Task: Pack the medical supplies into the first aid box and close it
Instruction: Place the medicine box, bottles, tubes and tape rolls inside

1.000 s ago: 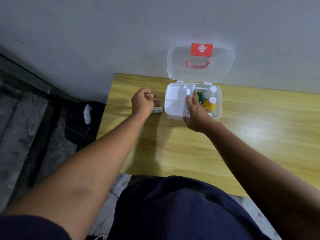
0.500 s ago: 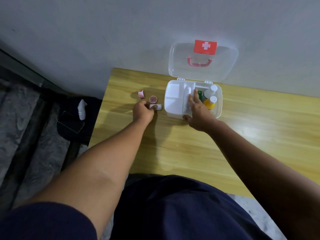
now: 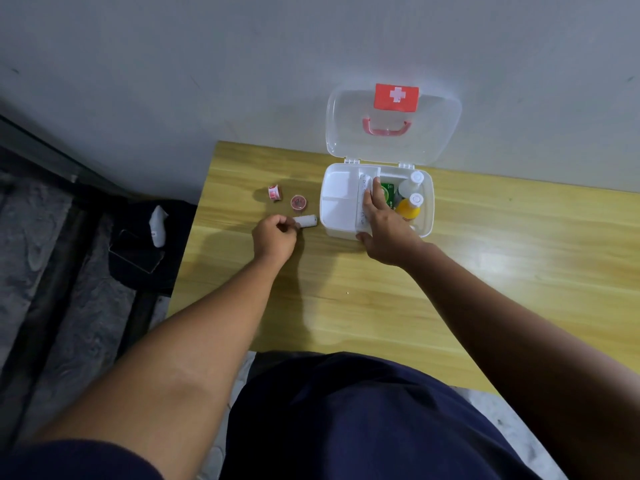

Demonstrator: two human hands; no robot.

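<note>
The white first aid box (image 3: 337, 202) stands open on the wooden table (image 3: 485, 271), its clear lid (image 3: 433, 140) with a red cross label leaning on the wall. Inside are a green packet (image 3: 388, 192), a white bottle (image 3: 412, 183) and an orange bottle (image 3: 410, 206). My right hand (image 3: 384, 223) rests on the box's front, fingers pressing a white wrapped strip (image 3: 364, 188) into the middle compartment. My left hand (image 3: 275, 237) pinches the end of a white bandage roll (image 3: 306, 221) lying left of the box. A red-and-white tape roll (image 3: 274, 193) and a small round reddish tin (image 3: 298, 203) lie behind it.
The table's left edge (image 3: 194, 237) is close to my left hand. Below it on the floor lie a dark mat (image 3: 138, 258) and a white object (image 3: 157, 225). The grey wall (image 3: 207, 81) stands right behind the table.
My left hand drew back toward me off the small items, uncovering the tape roll and tin, and now grips the bandage roll's end. My right hand stays on the box.
</note>
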